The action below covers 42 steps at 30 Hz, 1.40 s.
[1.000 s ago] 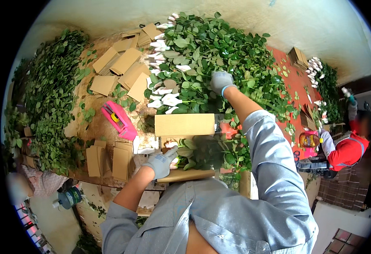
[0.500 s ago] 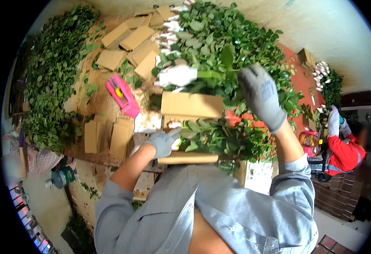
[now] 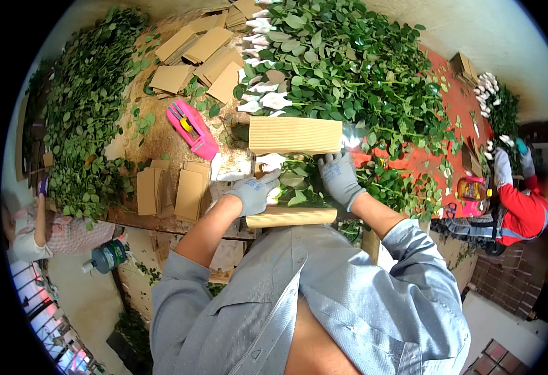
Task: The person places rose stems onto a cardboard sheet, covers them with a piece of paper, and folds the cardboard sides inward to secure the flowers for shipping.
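Observation:
In front of me lies a corrugated cardboard sheet, its far flap [image 3: 296,135] standing up and its near edge [image 3: 291,217] folded along my shirt. White-wrapped rose heads [image 3: 270,164] with leafy stems [image 3: 299,177] lie between them. My left hand [image 3: 255,192], in a grey glove, rests at the head end, fingers stretched over the wrapped heads. My right hand [image 3: 339,179], gloved too, is bent round the stems at the cardboard's right end. Its fingertips are partly hidden among the leaves.
A pink tape dispenser [image 3: 192,131] stands left, near stacked cardboard pieces [image 3: 192,190]. A heap of wrapped roses [image 3: 349,69] covers the far side; more foliage [image 3: 86,112] lies far left. A co-worker in red [image 3: 524,215] is at the right, another person [image 3: 33,231] at the left.
My right hand has come down and left from above the far heap, bringing a white-wrapped rose to the cardboard. My left hand stays by the heads.

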Motion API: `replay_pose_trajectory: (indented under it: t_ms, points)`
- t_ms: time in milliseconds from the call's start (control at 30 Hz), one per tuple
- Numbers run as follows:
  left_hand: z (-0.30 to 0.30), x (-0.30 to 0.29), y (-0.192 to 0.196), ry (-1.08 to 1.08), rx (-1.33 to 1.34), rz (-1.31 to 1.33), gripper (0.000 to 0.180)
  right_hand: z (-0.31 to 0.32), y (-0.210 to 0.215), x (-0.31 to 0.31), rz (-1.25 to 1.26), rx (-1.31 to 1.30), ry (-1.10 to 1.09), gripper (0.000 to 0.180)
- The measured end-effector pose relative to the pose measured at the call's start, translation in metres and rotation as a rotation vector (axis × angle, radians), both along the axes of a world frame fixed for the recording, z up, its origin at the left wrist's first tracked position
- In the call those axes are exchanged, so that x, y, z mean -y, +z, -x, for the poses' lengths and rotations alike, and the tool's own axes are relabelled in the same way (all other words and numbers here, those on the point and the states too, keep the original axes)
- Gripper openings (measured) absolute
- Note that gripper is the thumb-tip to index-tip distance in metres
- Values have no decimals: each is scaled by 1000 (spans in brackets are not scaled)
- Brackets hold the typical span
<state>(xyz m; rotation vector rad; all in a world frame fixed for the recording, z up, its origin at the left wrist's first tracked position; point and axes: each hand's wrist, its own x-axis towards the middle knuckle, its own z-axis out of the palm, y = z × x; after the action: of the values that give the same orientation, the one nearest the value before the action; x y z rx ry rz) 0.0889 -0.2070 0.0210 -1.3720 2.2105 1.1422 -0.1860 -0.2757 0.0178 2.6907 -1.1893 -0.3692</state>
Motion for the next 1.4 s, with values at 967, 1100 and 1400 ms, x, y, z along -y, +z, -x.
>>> replay_pose_trajectory:
  t_ms: [967, 1100, 1400]
  points:
    - [-11, 2, -3, 421, -214, 483, 44, -76, -34, 20, -106, 356, 419, 37]
    - [-11, 14, -23, 407, 88, 613, 24, -75, -36, 22, -133, 276, 428, 49]
    - [-21, 24, -55, 237, 207, 604, 18, -74, -41, 20, -77, 238, 400, 50]
